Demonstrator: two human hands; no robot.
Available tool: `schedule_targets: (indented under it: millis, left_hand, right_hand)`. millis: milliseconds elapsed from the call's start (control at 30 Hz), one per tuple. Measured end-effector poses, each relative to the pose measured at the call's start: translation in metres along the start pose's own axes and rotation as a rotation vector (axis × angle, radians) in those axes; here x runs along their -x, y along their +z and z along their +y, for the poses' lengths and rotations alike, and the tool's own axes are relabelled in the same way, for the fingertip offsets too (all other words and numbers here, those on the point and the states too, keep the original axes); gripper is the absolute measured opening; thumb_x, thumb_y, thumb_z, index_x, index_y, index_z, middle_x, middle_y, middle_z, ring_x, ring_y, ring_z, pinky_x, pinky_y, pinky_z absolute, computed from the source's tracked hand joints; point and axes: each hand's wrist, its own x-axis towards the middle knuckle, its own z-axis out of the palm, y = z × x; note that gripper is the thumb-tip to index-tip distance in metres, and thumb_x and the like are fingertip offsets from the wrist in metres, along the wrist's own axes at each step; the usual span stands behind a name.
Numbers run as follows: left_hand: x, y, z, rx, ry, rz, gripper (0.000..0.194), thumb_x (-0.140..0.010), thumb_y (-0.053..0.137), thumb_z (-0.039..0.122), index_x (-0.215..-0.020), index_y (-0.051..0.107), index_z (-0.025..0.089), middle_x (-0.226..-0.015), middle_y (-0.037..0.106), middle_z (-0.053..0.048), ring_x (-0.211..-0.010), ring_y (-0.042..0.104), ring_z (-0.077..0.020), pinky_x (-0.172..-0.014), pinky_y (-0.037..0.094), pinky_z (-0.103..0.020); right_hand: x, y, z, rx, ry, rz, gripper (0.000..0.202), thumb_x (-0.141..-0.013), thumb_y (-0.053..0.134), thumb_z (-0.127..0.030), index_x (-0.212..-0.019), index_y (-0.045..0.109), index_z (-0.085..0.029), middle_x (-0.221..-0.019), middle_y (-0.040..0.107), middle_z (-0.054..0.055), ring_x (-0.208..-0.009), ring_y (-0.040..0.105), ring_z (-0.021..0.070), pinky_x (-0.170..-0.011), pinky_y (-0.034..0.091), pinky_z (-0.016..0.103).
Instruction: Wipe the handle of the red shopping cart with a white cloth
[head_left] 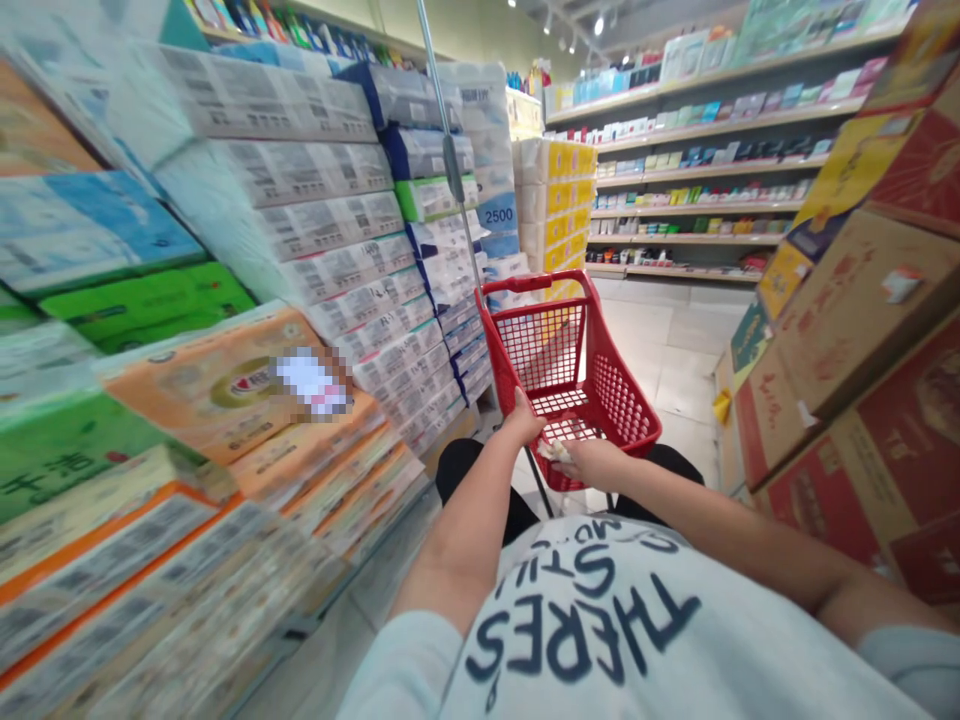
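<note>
A red plastic shopping basket (619,400) with lattice walls stands upright in front of my body, its handle bar at the far top. My left hand (523,422) is closed on the near-left part of the basket's rim, thumb pointing up along it. At the near rim, my right hand (586,462) has its fingers wrapped round a small crumpled whitish cloth or tissue (556,452). A thin metal pole (450,165) rises beside the basket's far left corner.
Stacked tissue packs (330,215) line the left side, with orange packs (247,385) nearer. Red and brown cartons (847,310) are piled on the right. Shelves (697,150) of small goods stand at the back, beyond a tiled floor (679,350).
</note>
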Motion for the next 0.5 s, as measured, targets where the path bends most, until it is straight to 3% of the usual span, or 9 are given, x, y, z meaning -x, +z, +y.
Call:
schedule_targets:
  millis: [200,333,500]
  left_hand:
    - [0.002,-0.008,0.0,-0.092,-0.009,-0.006,0.103,-0.08,0.062,0.032,-0.15,-0.011,0.009,-0.131,0.055,-0.022,-0.112,0.059,-0.0294,-0.092,0.046,-0.038]
    - [0.001,0.0,0.003,-0.016,0.009,0.005,0.1,-0.081,0.059,0.029,-0.15,-0.01,0.01,-0.132,0.055,-0.018,-0.112,0.059,-0.0269,-0.094,0.047,-0.035]
    - [-0.019,0.017,0.017,0.166,0.004,0.137,0.094,-0.081,0.053,0.017,-0.149,-0.011,0.008,-0.149,0.036,-0.015,-0.128,0.047,-0.0198,-0.103,0.04,-0.025]
  right_hand:
    - [-0.007,0.001,0.0,-0.052,-0.034,0.021,0.043,-0.088,0.048,-0.055,-0.112,0.059,-0.021,-0.094,0.07,0.011,-0.081,0.064,0.0251,-0.066,0.041,0.029]
    - [-0.007,-0.004,0.008,-0.166,0.005,-0.032,0.034,-0.082,0.058,-0.05,-0.099,0.064,-0.021,-0.086,0.069,0.006,-0.075,0.062,0.0205,-0.062,0.038,0.025]
    - [-0.013,-0.02,0.021,-0.376,0.07,-0.136,0.022,-0.074,0.064,-0.04,-0.086,0.067,-0.021,-0.074,0.068,0.001,-0.067,0.059,0.0168,-0.06,0.038,0.024]
